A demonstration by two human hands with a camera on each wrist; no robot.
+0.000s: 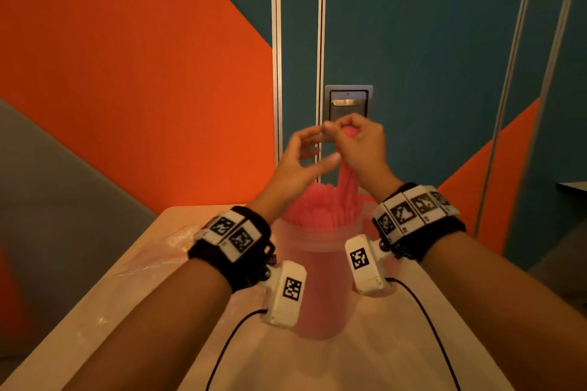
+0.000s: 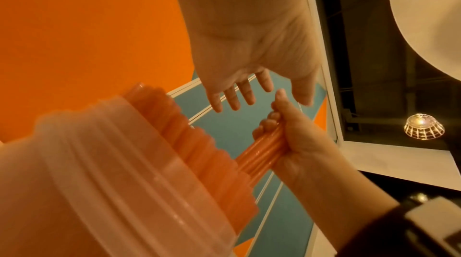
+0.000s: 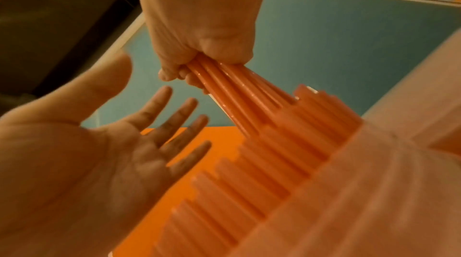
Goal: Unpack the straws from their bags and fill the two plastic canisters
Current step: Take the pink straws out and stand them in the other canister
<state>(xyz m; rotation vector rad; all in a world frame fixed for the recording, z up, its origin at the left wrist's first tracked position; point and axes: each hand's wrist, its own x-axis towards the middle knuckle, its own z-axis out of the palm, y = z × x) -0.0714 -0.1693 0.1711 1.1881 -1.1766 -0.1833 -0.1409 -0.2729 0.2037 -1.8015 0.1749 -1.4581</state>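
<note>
Nearest us stands a clear plastic canister (image 1: pixel 317 263) on the pale wooden table (image 1: pixel 365 365), packed with pink plastic straws (image 1: pixel 313 208); a crumpled clear plastic bag (image 1: pixel 158 251) lies to its left. Above the canister our right hand (image 1: pixel 362 146) has its fingers (image 2: pixel 268 123) wrapped around a small bundle of straws (image 3: pixel 224 87) – their lower ends still among the rest. Our left hand (image 1: pixel 301 162) hovers beside it, fingers (image 3: pixel 179 115) spread, holding nothing.

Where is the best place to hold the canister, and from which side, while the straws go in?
Probably the ribbed neck of the canister, taken from its left by the free left hand. It stands upright, straws fill its mouth, and the right hand grips a bundle above.
</note>
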